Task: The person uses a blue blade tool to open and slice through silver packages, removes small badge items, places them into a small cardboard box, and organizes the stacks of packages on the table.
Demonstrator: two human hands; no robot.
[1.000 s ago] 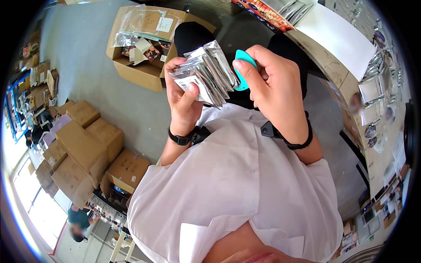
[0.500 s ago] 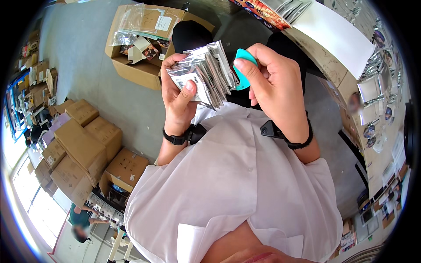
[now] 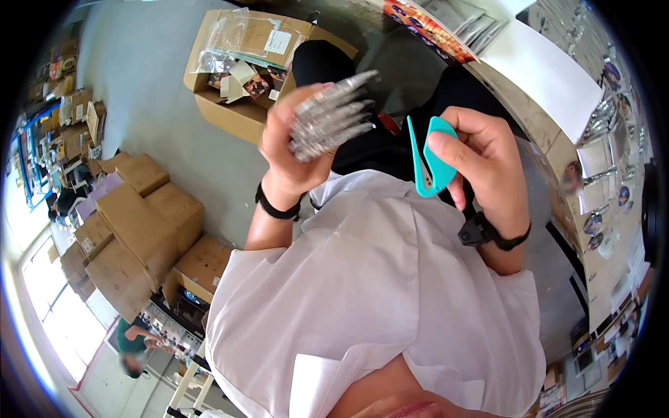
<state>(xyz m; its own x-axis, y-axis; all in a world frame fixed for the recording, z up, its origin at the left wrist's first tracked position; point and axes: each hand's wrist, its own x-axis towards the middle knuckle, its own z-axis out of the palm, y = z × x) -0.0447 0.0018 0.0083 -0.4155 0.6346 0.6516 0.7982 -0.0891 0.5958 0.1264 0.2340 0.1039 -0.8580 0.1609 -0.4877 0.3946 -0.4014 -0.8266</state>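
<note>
My left hand is closed around a stack of thin flat packs in clear, shiny plastic wrap. The stack is smeared by motion, and its packs fan out toward the right. Between the thumb and fingers of my right hand is a teal plastic safety cutter. Its slim prong points up, with a narrow slot between it and the wider body. The cutter is apart from the packs, and both hands are held above my lap.
An open cardboard box with plastic film and printed cartons stands beyond my left hand. A long table on the right carries a white sheet and many wrapped packs. Brown cartons are piled on the left. A person works farther off.
The cutter has come away from the packs as my right hand moved right and down. My left hand has turned, swinging the stack so its edges show.
</note>
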